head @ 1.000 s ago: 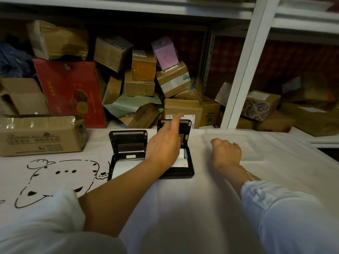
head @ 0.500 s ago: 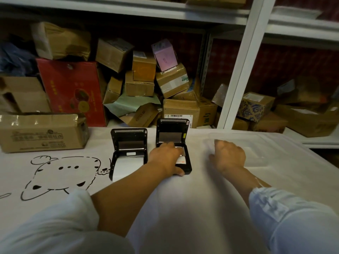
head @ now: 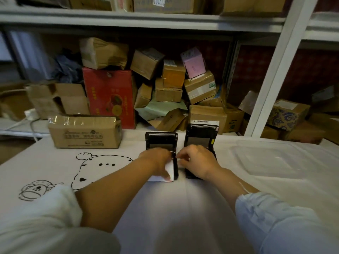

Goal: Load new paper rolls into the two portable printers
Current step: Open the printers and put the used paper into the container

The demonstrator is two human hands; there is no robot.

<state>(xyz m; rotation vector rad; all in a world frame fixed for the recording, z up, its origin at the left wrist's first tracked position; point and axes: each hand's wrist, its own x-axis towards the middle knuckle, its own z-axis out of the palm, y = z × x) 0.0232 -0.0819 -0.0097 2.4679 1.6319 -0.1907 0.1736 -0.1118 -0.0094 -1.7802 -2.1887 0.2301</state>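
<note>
Two black portable printers stand side by side on the white cloth, both lids raised: the left printer (head: 161,142) and the right printer (head: 201,135). My left hand (head: 156,160) lies over the left printer's body. Its fingers curl down at the printer's right edge and its thumb presses on the white paper (head: 170,171) that sticks out toward me. My right hand (head: 199,162) covers the right printer's body, with fingers and thumb curled at its left edge. Whatever is under either palm is hidden.
A taped cardboard box (head: 84,132) sits on the table to the left of the printers. A clear plastic lid (head: 278,158) lies to the right. Behind the table, a white shelf post (head: 273,70) stands among piled cartons.
My left hand has moved from the right printer over to the left printer and its paper. My right hand left the cloth and came onto the right printer. The view tilted up.
</note>
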